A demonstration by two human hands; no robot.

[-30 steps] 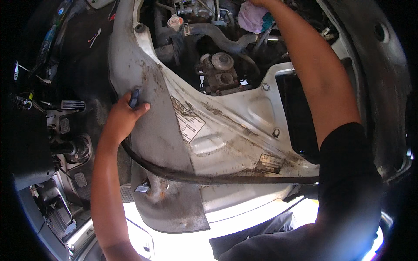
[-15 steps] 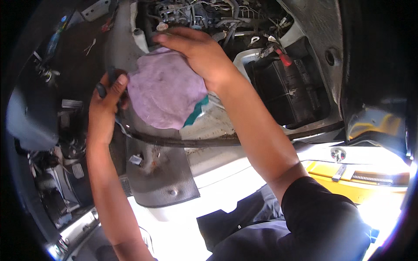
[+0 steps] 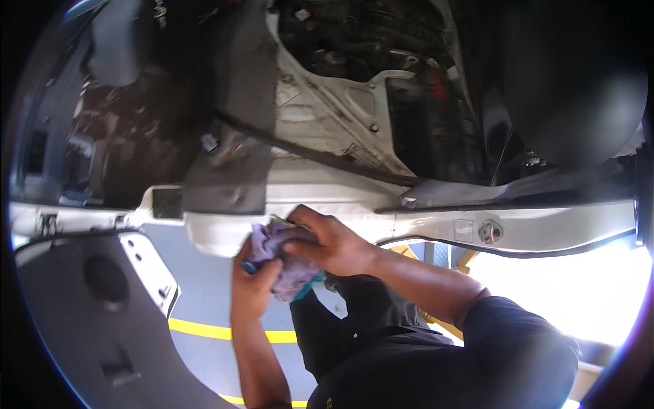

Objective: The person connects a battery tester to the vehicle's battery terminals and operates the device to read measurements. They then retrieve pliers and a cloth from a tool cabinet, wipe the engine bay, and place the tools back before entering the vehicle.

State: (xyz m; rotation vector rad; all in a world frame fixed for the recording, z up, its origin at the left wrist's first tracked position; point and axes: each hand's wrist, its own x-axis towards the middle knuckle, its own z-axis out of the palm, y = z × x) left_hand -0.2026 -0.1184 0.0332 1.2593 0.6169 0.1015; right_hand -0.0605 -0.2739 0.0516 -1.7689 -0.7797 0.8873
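Low in front of my body, both hands are closed on a crumpled lilac cloth (image 3: 289, 281). My left hand (image 3: 251, 293) grips its left side, with a small dark, bluish-tipped piece (image 3: 251, 267) showing between thumb and fingers; its kind cannot be made out. From the right, my right hand (image 3: 334, 244) bunches the cloth's upper part, thumb pressed across it. A bit of teal cloth (image 3: 312, 283) shows under the lower right edge. The hands are just on the near side of a vehicle's white door sill (image 3: 327, 198).
Beyond the sill lies an open engine bay (image 3: 361, 44), dim, with a red part (image 3: 438, 87) at its right. A black rubber strip (image 3: 306, 155) crosses the painted panel beside a grey floor mat (image 3: 228, 174). An open door (image 3: 82, 307) stands left, over grey floor with yellow lines.
My hands have come back from over the engine bay toward my body. The cloth, spread wide before, is now bunched between them. My view has shifted back, showing the sill, door and floor.
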